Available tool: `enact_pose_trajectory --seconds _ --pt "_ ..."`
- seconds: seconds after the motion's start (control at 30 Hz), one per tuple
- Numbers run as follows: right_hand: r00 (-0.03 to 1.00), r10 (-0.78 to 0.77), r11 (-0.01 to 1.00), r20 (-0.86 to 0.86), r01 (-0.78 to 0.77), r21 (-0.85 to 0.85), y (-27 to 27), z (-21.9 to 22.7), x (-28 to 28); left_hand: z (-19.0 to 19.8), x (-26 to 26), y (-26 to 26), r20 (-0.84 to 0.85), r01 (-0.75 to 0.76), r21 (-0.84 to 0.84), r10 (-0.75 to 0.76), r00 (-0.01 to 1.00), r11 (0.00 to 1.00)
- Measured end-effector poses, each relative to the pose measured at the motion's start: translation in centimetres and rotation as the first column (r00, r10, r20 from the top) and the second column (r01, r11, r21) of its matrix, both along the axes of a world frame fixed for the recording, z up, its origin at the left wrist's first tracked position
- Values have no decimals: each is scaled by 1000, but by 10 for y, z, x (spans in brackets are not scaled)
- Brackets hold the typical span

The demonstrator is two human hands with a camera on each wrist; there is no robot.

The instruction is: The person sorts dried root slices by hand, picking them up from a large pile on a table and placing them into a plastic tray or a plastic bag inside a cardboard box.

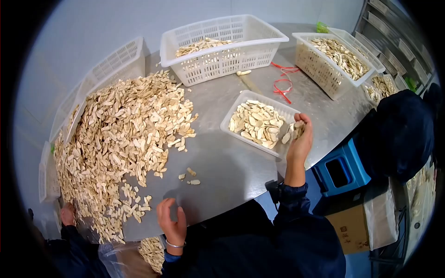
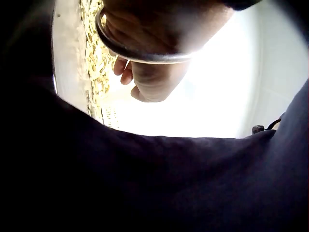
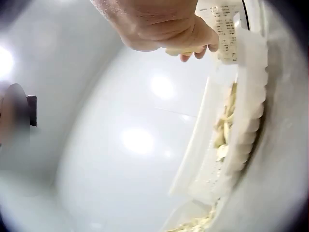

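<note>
My right hand is over the right end of a small white plastic basket, its fingers curled round a few pale dried slices. More of these flat, oblong slices lie inside the basket. In the right wrist view, a slice shows under the curled fingers. My left hand, with a metal bangle at the wrist, is at the table's near edge with loosely bent fingers and nothing in them. A few loose slices lie beyond it.
A large heap of slices covers the table's left side. Two larger white baskets of slices stand at the back. Red string lies between them. Another person's hand is by the heap. A blue stool stands at right.
</note>
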State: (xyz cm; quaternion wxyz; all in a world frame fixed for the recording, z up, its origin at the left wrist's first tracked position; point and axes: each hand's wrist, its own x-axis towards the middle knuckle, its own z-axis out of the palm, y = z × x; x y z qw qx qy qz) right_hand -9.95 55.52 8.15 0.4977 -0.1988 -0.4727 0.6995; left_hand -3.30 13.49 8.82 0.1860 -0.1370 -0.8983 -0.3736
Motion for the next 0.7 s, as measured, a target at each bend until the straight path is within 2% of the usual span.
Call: enact_pose_trajectory --seconds 0.1,0.13,0.2,0.27,0.33,0.4,0.5,0.6,0.67,0.7 --pt "998 58 997 -5 -58 -46 14 -29 -7 -7 1 -5 -12 -12 -30 12 1000 999" --pt "999 -10 1000 45 9 26 16 -35 -6 -7 -1 -6 -11 24 -23 -24 1000 999" --pt "1000 -3 995 10 2 100 8 -27 -3 -6 -2 -7 2 30 -22 -29 1000 999" --pt "999 35 998 -14 -34 57 -12 -15 -6 -8 -2 -8 114 95 -12 -93 989 995" --pt "980 201 978 16 -201 58 -43 8 -6 -10 1 0 208 212 -11 -205 957 977" --pt "931 365 929 14 -365 70 -71 18 -7 -17 4 11 211 355 -38 -340 916 934" --pt "857 515 856 -34 -511 84 -108 30 -13 -24 -6 29 143 496 -165 -477 867 852" --pt "795 605 796 -56 -599 87 -151 46 -19 -29 -33 46 92 458 -340 -456 885 821" --pt "737 670 742 -88 -663 96 -180 56 -23 -33 -56 59 37 345 -518 -382 923 783" --pt "696 710 705 -113 -702 104 -197 61 -28 -54 -69 65 -74 299 -480 -378 923 825"
